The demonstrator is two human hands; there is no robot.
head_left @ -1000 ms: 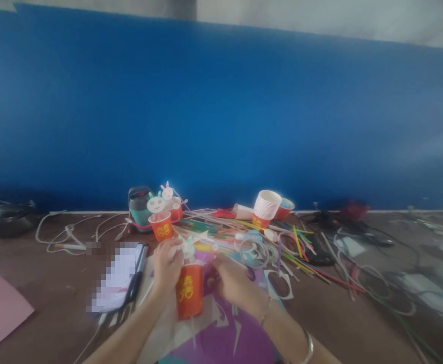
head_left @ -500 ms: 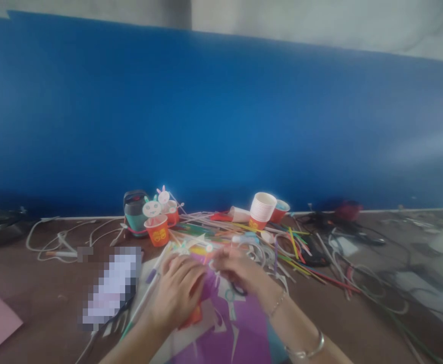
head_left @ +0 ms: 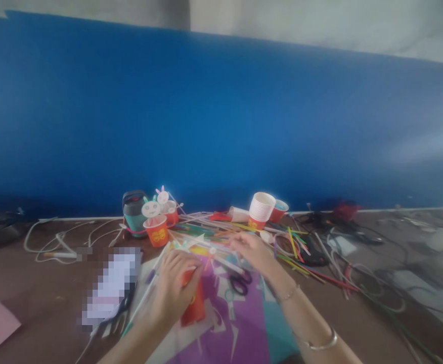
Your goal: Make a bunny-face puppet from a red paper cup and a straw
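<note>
My left hand (head_left: pixel 176 283) is wrapped round an orange-red paper cup (head_left: pixel 194 306) lying tilted over the purple sheet (head_left: pixel 210 344); its fingers hide the cup's upper part. Farther out, my right hand (head_left: pixel 254 253) has its fingers drawn together among the craft pieces, and whatever is in them is hidden. Just left of my right wrist lie dark-handled scissors (head_left: pixel 239 283). A white stick-like piece (head_left: pixel 229 264) slants beside them. White paper scraps (head_left: pixel 217 321) and a small ring-shaped cutout (head_left: pixel 229 296) rest on the purple sheet.
Two decorated cups with rabbit faces (head_left: pixel 156 230) stand at the back left by a dark teal container (head_left: pixel 135 217). A stack of paper cups (head_left: pixel 261 210) is at the back. Coloured sticks (head_left: pixel 301 242) and cables (head_left: pixel 388 303) spread rightward. A phone (head_left: pixel 113 283) lies left.
My right hand has moved away from the left hand, outward and to the right, uncovering the scissors and the white stick-like piece. The left hand stays on the cup, which shows more now.
</note>
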